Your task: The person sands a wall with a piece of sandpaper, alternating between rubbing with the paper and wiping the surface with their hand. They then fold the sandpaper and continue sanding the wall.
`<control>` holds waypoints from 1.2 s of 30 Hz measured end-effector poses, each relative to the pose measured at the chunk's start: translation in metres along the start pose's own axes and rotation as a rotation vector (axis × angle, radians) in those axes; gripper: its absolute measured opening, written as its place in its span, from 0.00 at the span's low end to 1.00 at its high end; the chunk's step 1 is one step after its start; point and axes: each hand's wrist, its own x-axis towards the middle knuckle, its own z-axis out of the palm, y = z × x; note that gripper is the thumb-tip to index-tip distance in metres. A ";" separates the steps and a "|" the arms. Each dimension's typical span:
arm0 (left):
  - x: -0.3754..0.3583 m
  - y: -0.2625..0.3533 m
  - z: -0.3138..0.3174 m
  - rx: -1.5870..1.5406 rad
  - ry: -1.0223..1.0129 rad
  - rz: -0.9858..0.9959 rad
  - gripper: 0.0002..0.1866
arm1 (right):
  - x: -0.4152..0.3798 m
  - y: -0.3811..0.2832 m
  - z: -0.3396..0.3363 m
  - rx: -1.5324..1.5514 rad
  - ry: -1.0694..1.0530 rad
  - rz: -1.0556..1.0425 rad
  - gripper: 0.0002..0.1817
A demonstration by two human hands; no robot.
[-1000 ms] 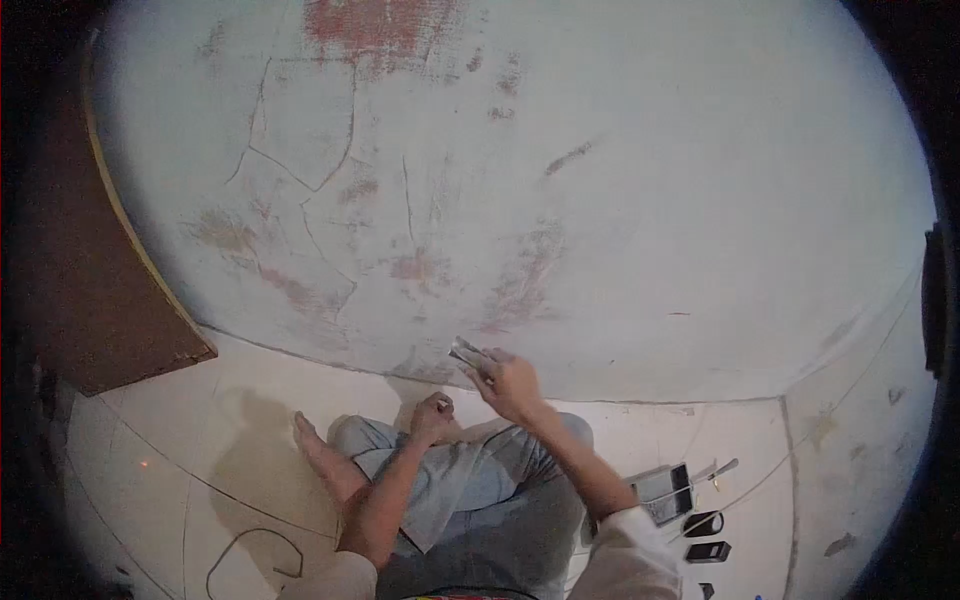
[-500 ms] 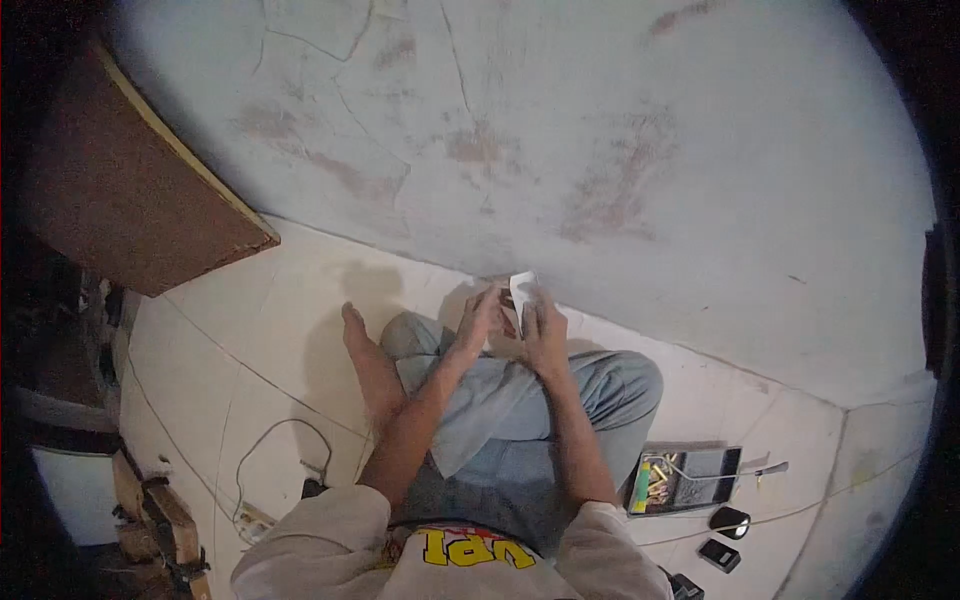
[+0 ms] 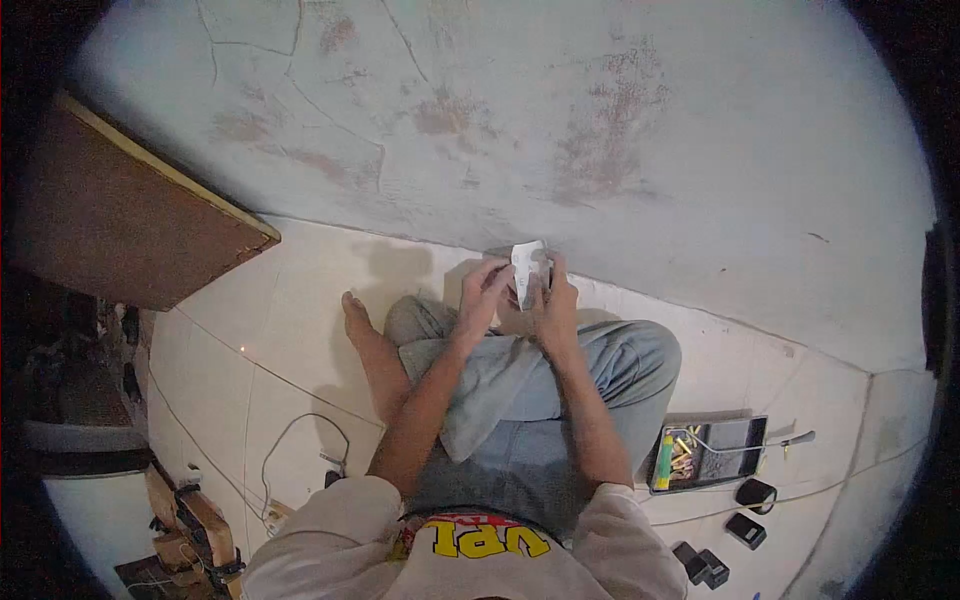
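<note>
In front of my crossed legs, both hands are raised near the foot of the wall. Between them is a small piece of white paper (image 3: 525,265) with faint marks on it, tilted and slightly bent. My right hand (image 3: 556,310) grips its right side, with the thumb and fingers closed on it. At the left edge, my left hand (image 3: 482,300) pinches it with bent fingers. Something darker shows just below the paper, between the hands, too small to make out.
A worn grey wall (image 3: 640,200) rises ahead. On the tiled floor at right lies a black tray (image 3: 735,445) with yellowish pieces and a green item, near small black boxes (image 3: 745,530). A brown board (image 3: 150,210) leans at left. A cable (image 3: 275,445) loops on the floor.
The paper has turned so that more of its marked white face shows. My right fingers have shifted to its right side. The whole view has tilted slightly.
</note>
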 end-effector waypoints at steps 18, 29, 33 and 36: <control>-0.002 0.000 -0.004 -0.078 0.085 -0.102 0.09 | 0.003 0.003 0.007 0.238 -0.012 0.136 0.17; -0.015 0.009 -0.016 0.209 0.075 -0.054 0.11 | 0.002 0.023 0.014 0.265 -0.040 0.034 0.14; -0.077 0.102 -0.053 0.948 0.222 0.277 0.17 | -0.002 0.013 0.005 0.198 -0.145 0.174 0.16; -0.160 0.072 -0.138 0.868 0.413 0.174 0.20 | 0.000 0.020 0.009 0.180 -0.133 0.083 0.18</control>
